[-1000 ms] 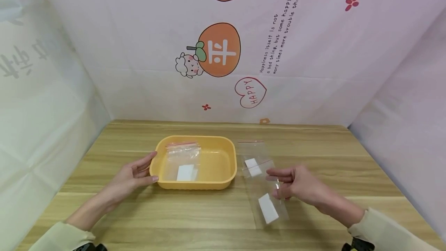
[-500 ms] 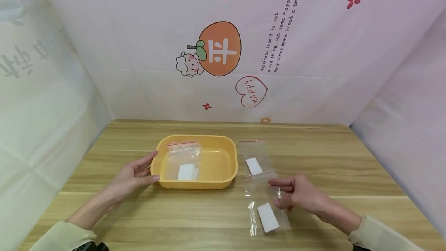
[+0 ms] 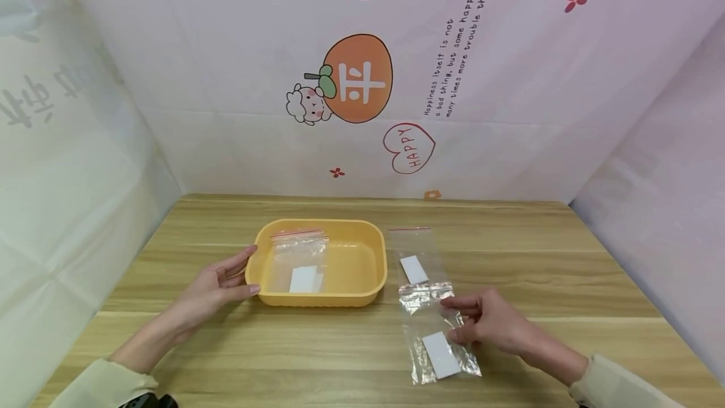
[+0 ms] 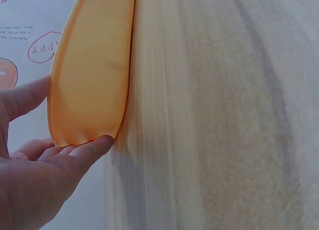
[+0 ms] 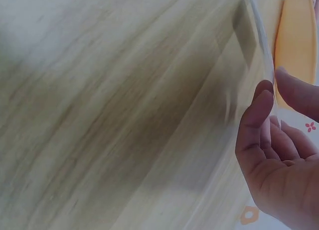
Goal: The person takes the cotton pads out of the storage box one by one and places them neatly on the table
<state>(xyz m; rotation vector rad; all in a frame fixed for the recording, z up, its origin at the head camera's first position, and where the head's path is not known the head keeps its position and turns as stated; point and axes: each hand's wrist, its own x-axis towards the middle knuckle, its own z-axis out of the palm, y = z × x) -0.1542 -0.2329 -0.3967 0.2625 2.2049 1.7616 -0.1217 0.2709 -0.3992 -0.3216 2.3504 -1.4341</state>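
Note:
At the left end of a yellow plastic tray [image 3: 352, 269], my left hand [image 3: 205, 294] holds the rim between its fingers and thumb. The left wrist view shows this hand [image 4: 45, 175] against the tray's end wall [image 4: 89, 80]. Inside the tray lies a clear zip-lock bag [image 3: 299, 252] with a red seal line and white pieces in it. My right hand [image 3: 493, 323] pinches the right edge of another zip-lock bag [image 3: 419, 320], which contains a white rectangle [image 3: 441, 355]. Its top edge overlaps a third zip-lock bag [image 3: 416, 244] with a white piece [image 3: 414, 269] inside.
The wood-grain table [image 3: 317, 351] runs under everything. A printed white cloth [image 3: 226, 80] stands at the back, with further white cloth along both sides. The third bag lies just right of the tray.
My right hand has drawn the pinched bag toward the near side and slightly right, uncovering more of the bag behind it. My left hand and the tray stay put.

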